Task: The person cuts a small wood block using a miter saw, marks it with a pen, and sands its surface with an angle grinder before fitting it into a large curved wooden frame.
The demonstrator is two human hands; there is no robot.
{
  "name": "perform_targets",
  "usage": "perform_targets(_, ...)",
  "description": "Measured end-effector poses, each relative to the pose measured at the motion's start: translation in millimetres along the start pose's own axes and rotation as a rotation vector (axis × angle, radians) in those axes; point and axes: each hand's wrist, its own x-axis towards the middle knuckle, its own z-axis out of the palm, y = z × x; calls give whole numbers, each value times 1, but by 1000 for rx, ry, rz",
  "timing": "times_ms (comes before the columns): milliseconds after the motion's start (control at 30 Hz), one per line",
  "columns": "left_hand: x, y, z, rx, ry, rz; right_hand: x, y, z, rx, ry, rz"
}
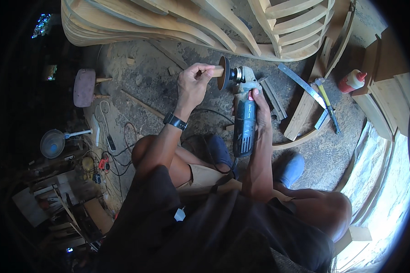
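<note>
My left hand [193,86] pinches a small wooden block [217,72] between thumb and fingers. The block's far end meets the face of a round sanding disc [223,73], or sits right against it. That disc is fitted to a blue-green angle grinder [245,118] with a grey metal head, held upright in front of me. My right hand [263,109] wraps the grinder's body from the right, its thumb near the top by a pink-red spot. Whether the disc is spinning I cannot tell.
A curved, ribbed wooden frame [205,34] spans the far side. To the right lie a metal square [300,82], a hammer [327,103], planks and a red-capped glue bottle [352,81]. A fan [53,143], a stool [84,88] and cords are on the left.
</note>
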Motion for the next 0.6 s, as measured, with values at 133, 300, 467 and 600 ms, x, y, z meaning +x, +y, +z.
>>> perform_targets(133, -3, 1, 2, -26, -10, -6, -1, -1, -3, 67, 1, 36)
perform_targets(300, -4, 0, 0, -22, -18, -2, 0, 3, -3, 77, 11, 32)
perform_targets(467, -4, -4, 4, -5, -26, 10, 0, 1, -9, 37, 6, 23)
perform_targets(600, -5, -3, 0, 15, -21, 22, 0, 2, -6, 52, -4, 50)
